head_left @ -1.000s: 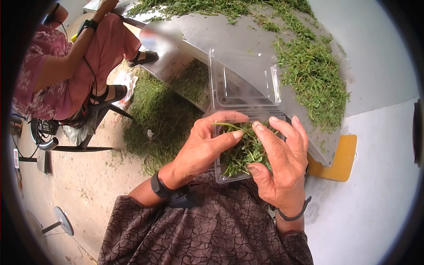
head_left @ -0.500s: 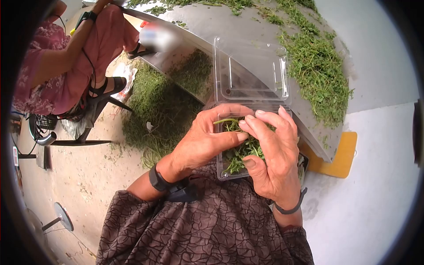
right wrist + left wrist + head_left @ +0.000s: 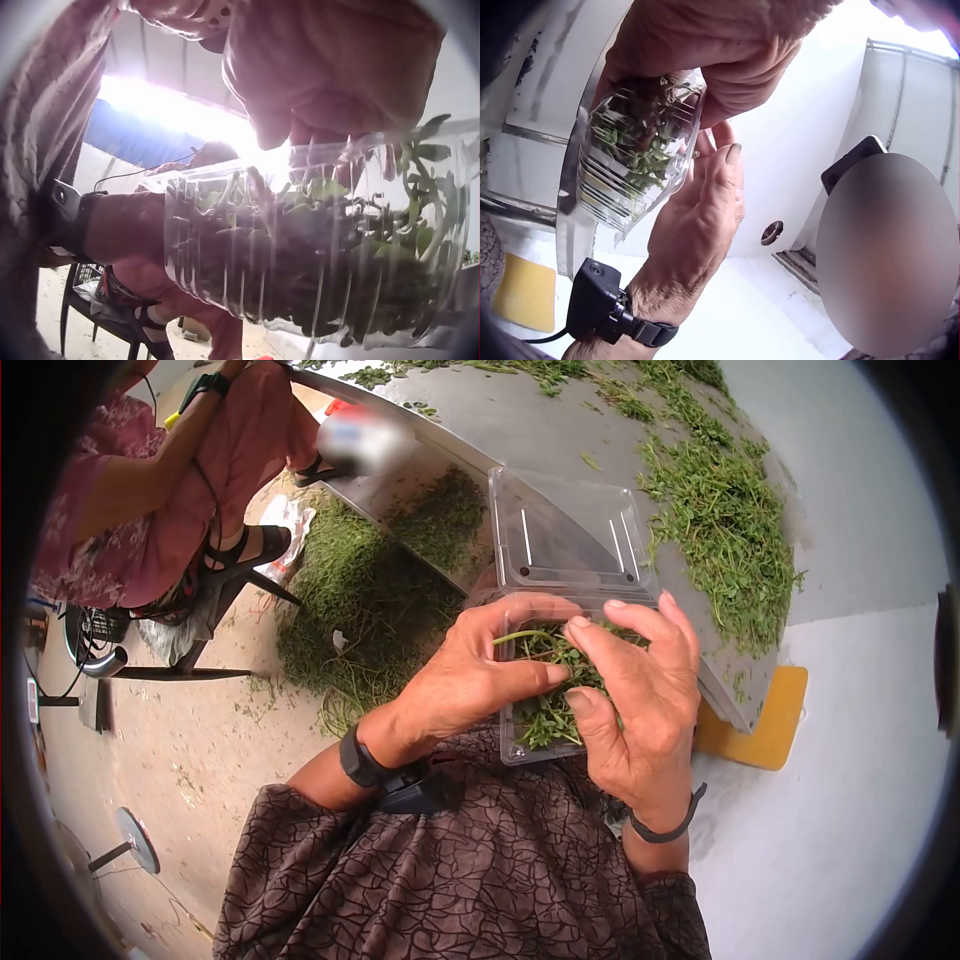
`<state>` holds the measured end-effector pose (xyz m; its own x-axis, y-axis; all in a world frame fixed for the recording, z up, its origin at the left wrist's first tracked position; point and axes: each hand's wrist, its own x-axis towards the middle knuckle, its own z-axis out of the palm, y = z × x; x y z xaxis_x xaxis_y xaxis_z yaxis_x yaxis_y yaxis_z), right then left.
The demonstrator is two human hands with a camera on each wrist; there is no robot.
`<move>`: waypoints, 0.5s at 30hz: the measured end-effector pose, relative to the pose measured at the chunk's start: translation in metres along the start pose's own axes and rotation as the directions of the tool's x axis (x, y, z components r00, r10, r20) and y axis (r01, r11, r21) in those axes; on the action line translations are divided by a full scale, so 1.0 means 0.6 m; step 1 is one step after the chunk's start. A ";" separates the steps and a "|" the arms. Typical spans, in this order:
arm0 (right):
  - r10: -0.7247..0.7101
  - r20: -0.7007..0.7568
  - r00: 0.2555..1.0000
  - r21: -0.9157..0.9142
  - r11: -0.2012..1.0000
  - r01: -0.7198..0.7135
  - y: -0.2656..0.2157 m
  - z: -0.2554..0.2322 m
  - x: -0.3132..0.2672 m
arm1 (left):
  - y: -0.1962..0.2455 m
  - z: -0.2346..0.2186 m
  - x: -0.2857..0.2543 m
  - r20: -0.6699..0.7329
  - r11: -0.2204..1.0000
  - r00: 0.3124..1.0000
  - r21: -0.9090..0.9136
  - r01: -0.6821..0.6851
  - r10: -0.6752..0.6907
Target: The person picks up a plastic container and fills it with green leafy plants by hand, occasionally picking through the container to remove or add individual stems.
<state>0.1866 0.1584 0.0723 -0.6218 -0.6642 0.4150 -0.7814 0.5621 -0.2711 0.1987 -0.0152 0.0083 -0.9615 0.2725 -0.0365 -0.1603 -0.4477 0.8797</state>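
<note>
A clear plastic clamshell box, packed with leafy green sprigs, stands in front of the person's lap, its lid hinged up behind. My left hand grips the box at its left side, thumb over the greens and index finger along the far rim. Between that thumb and finger a thick stem arcs up. From the right, my right hand reaches over the box, its spread fingers touching the sprigs. The right wrist view shows the ribbed wall with greens pressed against it. My left hand's other fingers are hidden.
More greens lie on the grey metal table, and a large heap sits on the floor below. At left another person sits on a dark chair. A yellow board stands past the table's corner.
Both hands and the box shift slightly right in the head view. The right thumb has moved up toward the left thumb, while the right fingers dip and spread again over the greens.
</note>
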 end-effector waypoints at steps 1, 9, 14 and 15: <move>-0.018 -0.027 0.999 -0.034 0.999 0.017 -0.002 -0.003 0.004 | 0.002 0.001 0.000 0.007 1.000 1.000 -0.007 -0.005 0.005; -0.063 0.015 0.998 -0.070 0.996 0.064 -0.033 -0.005 0.044 | 0.003 0.001 0.001 0.036 0.998 0.999 0.058 -0.036 0.034; -0.093 0.063 0.994 -0.065 0.993 0.097 -0.031 0.005 0.070 | 0.008 -0.001 0.000 0.030 0.988 0.999 0.154 -0.016 0.012; -0.099 0.072 0.992 -0.050 0.993 0.103 -0.030 0.006 0.075 | 0.009 -0.003 0.000 0.040 0.987 0.999 0.160 0.009 -0.016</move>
<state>0.1728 0.1165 0.0927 -0.5433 -0.7506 0.3762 -0.8377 0.5146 -0.1830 0.1973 -0.0190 0.0119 -0.9493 0.3129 -0.0314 -0.1312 -0.3034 0.9438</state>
